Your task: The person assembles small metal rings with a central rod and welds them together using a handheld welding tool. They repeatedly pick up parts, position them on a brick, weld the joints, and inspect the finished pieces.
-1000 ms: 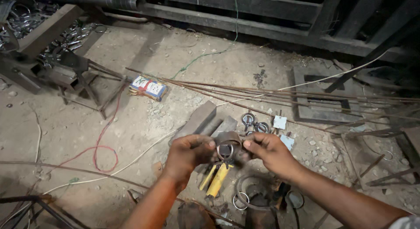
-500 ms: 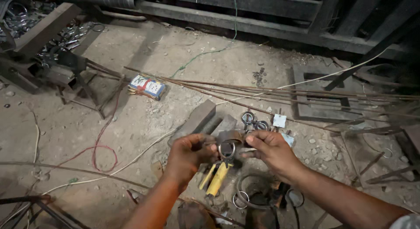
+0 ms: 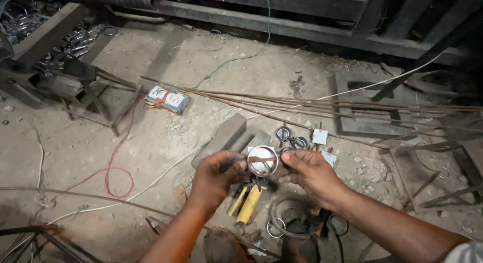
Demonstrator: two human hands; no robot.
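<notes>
- Steel ring (image 3: 262, 160) sits pinched between the left hand (image 3: 216, 178) and right hand (image 3: 309, 173), above the dusty floor (image 3: 151, 157).
- Each grip is closed on its rim by fingertips only.
- Such a light hold could slip, dropping it onto the yellow-handled pliers (image 3: 246, 202) below.

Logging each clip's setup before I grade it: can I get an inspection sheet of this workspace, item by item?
Surface: dusty concrete floor, gritty with small stones.
Job's things: metal ring, held between both hands above the floor.
Clutter: yellow-handled pliers below the ring; loose rings beside a grey block; long thin rods; small printed box.
Grippers: left hand pinches the ring's left edge; right hand grips its right edge.
Cables: red wire looped on the floor; white cord; green wire.
Surroundings: dark steel frame along the top; metal stand at left with rings piled behind.
</notes>
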